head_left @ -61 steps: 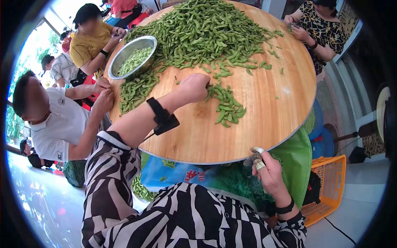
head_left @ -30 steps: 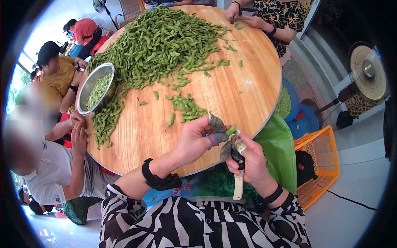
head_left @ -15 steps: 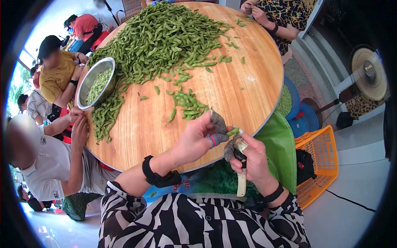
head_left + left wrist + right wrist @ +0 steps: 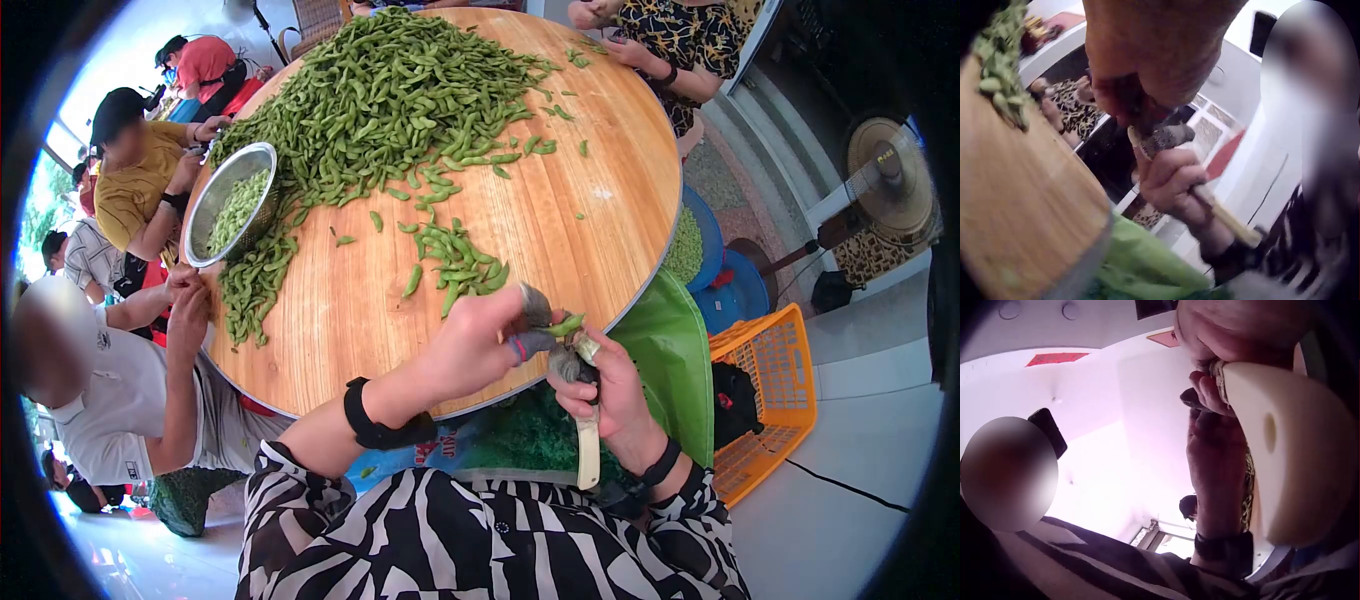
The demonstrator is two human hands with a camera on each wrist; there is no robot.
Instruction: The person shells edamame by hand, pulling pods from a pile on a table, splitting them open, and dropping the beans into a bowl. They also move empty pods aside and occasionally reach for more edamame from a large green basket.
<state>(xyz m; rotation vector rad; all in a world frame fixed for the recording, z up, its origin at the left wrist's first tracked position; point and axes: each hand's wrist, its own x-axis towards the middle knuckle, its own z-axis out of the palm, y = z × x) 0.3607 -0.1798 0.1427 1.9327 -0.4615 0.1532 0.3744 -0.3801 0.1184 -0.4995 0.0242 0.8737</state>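
Over the near table edge, my left hand (image 4: 475,340) pinches a green edamame pod (image 4: 567,325) between thumb and finger, both in grey finger covers. The pod's other end meets the fingertips of my right hand (image 4: 612,390), which has pale wrapping on the thumb. My right fingers curl round a tool with a cream handle (image 4: 588,450); its working end is hidden in the hand. In the right wrist view that handle (image 4: 1297,456) looms close, with a hole in it. A small group of pods (image 4: 455,260) lies on the table just beyond my left hand.
A large heap of pods (image 4: 380,110) covers the back of the round wooden table (image 4: 570,240). A metal colander (image 4: 240,205) of shelled beans stands at left. Blue tubs (image 4: 735,285), an orange crate (image 4: 765,400) and a fan (image 4: 885,175) are at right. Other people sit around.
My left hand has come back from the small group of pods to my right hand, bringing a pod. The cream handle has come into view. Over the last half second both hands shift only slightly.
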